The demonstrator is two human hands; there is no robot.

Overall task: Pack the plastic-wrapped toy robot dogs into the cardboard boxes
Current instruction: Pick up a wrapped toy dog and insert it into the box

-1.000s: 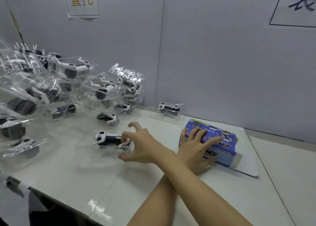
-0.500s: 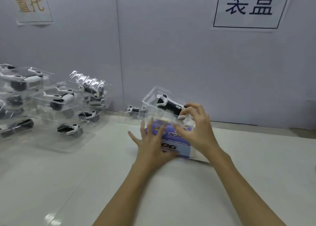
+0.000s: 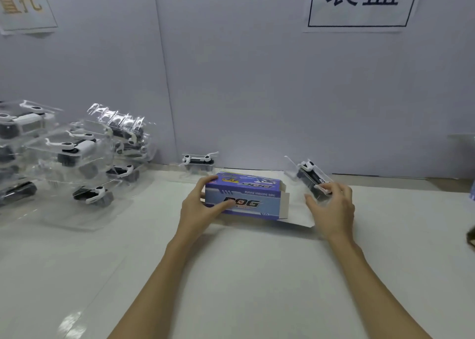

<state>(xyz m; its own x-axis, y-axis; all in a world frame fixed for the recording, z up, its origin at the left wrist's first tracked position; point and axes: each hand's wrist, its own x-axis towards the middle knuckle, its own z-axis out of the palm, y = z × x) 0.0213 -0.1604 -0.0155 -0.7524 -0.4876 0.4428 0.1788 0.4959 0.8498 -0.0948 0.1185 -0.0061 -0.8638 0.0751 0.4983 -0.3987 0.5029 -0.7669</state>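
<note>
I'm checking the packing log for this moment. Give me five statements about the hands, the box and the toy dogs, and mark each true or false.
1. The left hand grips the left end of the blue box. True.
2. The toy dog in plastic is already inside the box. False: the right hand holds it outside, beside the box's right end.
3. The box's right end is open, with its flaps spread. True.
4. The pile of wrapped dogs lies to the right of the box. False: it lies to the left, by the wall.
5. One wrapped dog stands alone against the wall behind the box. True.
</note>
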